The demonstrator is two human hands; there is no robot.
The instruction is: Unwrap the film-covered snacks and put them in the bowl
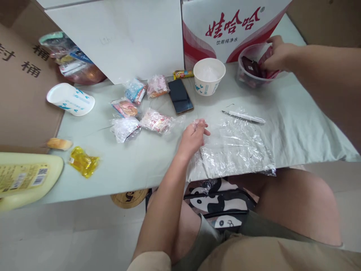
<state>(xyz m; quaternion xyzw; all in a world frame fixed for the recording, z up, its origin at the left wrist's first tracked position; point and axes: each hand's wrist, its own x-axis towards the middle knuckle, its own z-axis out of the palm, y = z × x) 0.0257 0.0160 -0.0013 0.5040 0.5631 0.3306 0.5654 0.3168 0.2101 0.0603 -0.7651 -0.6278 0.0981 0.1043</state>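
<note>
Left hand (194, 136) observed loosely curled, any hold unclear; clear film (235, 150) lies at its four o'clock, long axis nine-to-three. At its two o'clock, the right hand (276, 55) is inside the plastic tub (257, 81), fingers bent, red packet (264, 57) nearest, at their ten o'clock; I cannot confirm grip.

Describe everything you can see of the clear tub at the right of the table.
The clear tub is round and looks like thin see-through plastic, with a pale rim. It sits open side up on the pale green cloth, before the white-and-red box. Inside are a dark packet and reddish wrapping. The right hand reaches in; whether it touches the rim is unclear.
</note>
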